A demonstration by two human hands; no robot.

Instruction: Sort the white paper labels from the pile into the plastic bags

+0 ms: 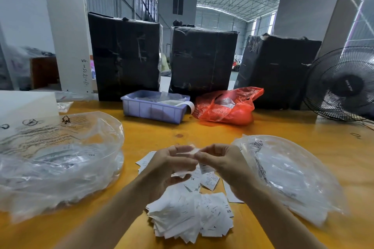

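Note:
A pile of white paper labels (190, 214) with printed size marks lies on the yellow table in front of me. Above it, my left hand (168, 164) grips a small bunch of labels (182, 173). My right hand (220, 160) pinches one white label (191, 151) at the fingertips, right against the left hand's fingers. A large clear plastic bag (58, 159) with labels inside sits at the left. A second clear plastic bag (289, 176) lies at the right. Both bags are an arm's reach from the pile.
A lilac plastic bin (153, 108) and a red plastic bag (228, 107) stand further back on the table (153, 133). Three black-wrapped boxes (202, 60) line the far edge. A black fan (344, 83) stands at the far right, a white block (26, 105) at the far left.

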